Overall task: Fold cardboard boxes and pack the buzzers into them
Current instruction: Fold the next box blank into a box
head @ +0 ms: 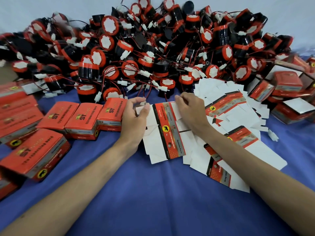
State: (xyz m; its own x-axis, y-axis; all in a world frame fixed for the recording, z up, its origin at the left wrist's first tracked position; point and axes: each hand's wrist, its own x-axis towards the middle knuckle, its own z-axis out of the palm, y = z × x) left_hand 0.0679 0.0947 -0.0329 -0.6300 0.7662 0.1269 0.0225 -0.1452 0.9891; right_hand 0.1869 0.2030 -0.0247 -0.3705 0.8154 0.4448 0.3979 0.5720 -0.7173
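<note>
Folding step, by the look of it, with packing not yet begun for this box; flat box blank [168, 133] just toward 12 o'clock from centre on the blue cloth [162, 193], white with a red printed strip down its middle, not yet opened into a sleeve. Left hand [134, 114] at the blank's 10 o'clock corner, thumb and fingers pinching a small white flap; right hand [190, 111] at its 1 o'clock edge, fingers curled over the far rim of the card, fingertips hidden. Heap of buzzers [144, 53] from 10 to 2 o'clock beyond the hands, wires tangled, nearest ones just past the fingers. Closed boxes [71, 116] at 9 o'clock; more boxes [286, 86] at 2 o'clock; loose blanks [238, 116] at 3 to 4 o'clock, overlapping the one in hand. Next, probably: lifting this single sheet clear of those beneath, squaring it along the creases, tucking the end flaps; then drawing one buzzer from 12 o'clock, likely snagged by a neighbour's wire.
</note>
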